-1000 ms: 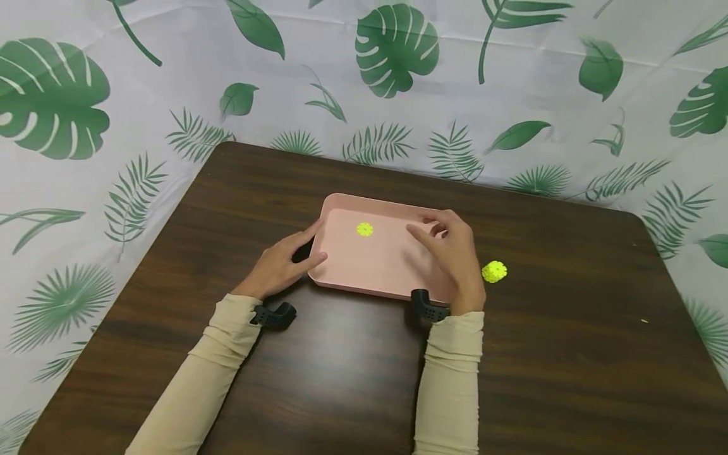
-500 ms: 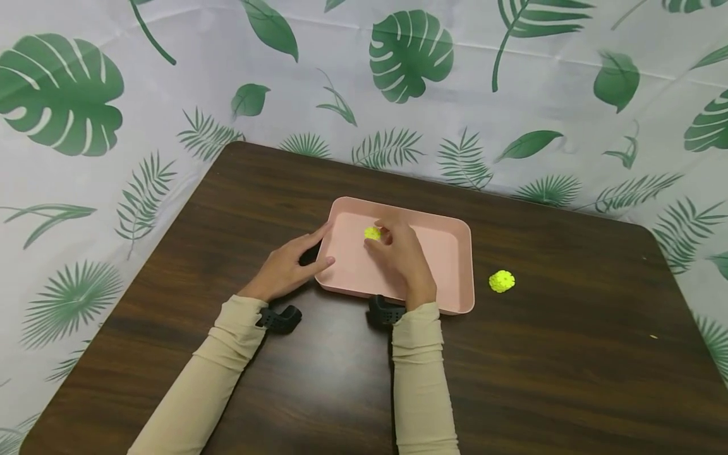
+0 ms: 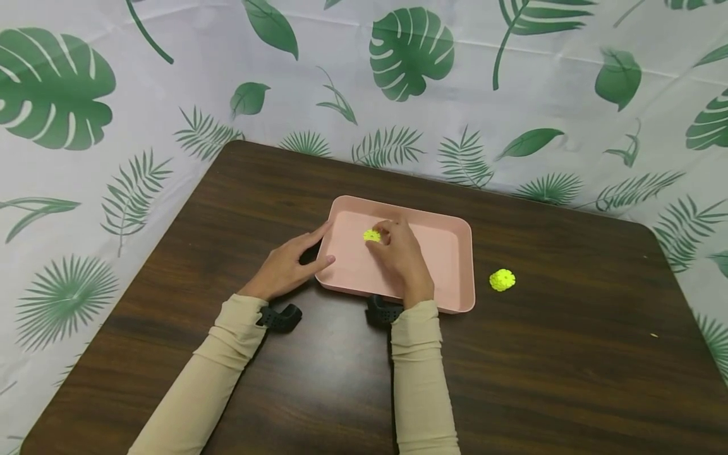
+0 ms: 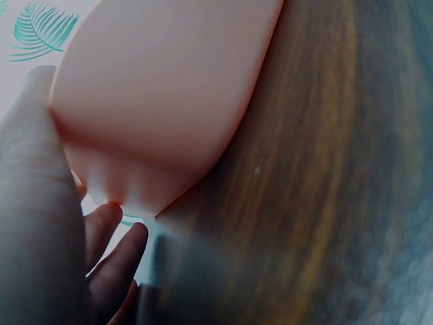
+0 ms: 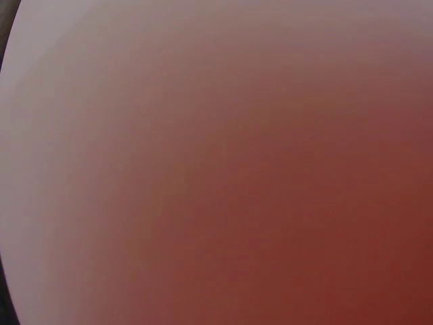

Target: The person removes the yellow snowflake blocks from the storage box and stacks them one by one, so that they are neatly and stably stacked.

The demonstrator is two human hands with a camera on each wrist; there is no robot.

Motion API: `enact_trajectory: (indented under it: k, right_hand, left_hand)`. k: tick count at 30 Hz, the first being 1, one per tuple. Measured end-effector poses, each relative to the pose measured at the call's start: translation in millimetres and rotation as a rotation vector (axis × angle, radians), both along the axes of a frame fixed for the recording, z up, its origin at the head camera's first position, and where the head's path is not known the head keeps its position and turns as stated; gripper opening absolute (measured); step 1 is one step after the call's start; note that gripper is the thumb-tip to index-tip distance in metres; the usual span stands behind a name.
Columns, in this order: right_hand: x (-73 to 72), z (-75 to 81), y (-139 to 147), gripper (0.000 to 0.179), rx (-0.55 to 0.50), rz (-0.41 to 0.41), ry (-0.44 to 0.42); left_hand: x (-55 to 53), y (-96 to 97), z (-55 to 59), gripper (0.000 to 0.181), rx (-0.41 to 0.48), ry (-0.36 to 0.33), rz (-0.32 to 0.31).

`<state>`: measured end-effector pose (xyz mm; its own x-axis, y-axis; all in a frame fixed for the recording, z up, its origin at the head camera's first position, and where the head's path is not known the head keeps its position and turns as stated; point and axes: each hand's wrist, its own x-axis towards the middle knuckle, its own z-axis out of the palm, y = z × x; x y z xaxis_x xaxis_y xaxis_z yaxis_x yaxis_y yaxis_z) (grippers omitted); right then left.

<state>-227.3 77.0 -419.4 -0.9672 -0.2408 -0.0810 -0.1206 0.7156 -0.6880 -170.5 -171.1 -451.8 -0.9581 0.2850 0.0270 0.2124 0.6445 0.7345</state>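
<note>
A pink tray (image 3: 455, 243) lies on the dark wooden table. My left hand (image 3: 284, 268) holds its left end, thumb over the rim and fingers against the outside wall. The left wrist view shows that thumb and the fingers (image 4: 116, 267) around the tray's corner (image 4: 162, 152). Inside the tray, left of its middle, is a small bright yellow flower-shaped disc (image 3: 371, 235) with a notched edge. My right hand (image 3: 400, 253) reaches over the front rim and pinches the disc between thumb and fingers. The right wrist view holds mostly the blurred pink surface of the tray (image 5: 203, 169).
Several like yellow discs (image 3: 502, 280) sit in a small pile on the table, right of the tray. A tiny yellowish scrap (image 3: 654, 335) lies farther right. A white cloth with green leaves (image 3: 318, 38) hangs behind the table (image 3: 540, 366).
My right hand has moved left from the tray's right side to the disc and taken it between thumb and fingers. My left hand keeps its hold on the tray. The head view has shifted slightly.
</note>
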Motion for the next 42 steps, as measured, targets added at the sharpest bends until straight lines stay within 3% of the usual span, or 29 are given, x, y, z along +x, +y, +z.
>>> enact_trajectory:
  k: [8, 13, 17, 24, 30, 35, 42]
  right_hand:
    - [3.7, 0.3, 3, 0.035, -0.071, -0.045, -0.018]
    - [2.4, 0.3, 6, 0.037, -0.068, 0.034, 0.006]
    - [3.0, 0.6, 10, 0.027, -0.051, 0.099, 0.026]
    - [7.8, 0.6, 18, 0.018, -0.022, 0.144, 0.065]
    - [12.6, 9.8, 37, 0.028, -0.062, 0.093, 0.156]
    - [18.5, 20.8, 67, 0.022, -0.097, 0.068, 0.26]
    - [35.3, 37.0, 124, 0.031, -0.006, -0.066, 0.284]
  left_hand:
    - [2.6, 3.0, 0.4, 0.075, 0.004, 0.01, -0.009]
    - [4.5, 3.2, 0.6, 0.076, 0.007, 0.011, -0.007]
    - [5.5, 4.2, 0.6, 0.076, 0.005, -0.004, -0.001]
    - [6.5, 4.3, -0.9, 0.075, -0.001, -0.016, 0.005]
    - [5.8, 2.9, -0.9, 0.074, -0.011, 0.004, -0.002]
    - [7.0, 2.7, -0.4, 0.074, -0.014, 0.008, -0.004]
    - [7.9, 3.8, 0.5, 0.075, -0.018, 0.0, -0.005]
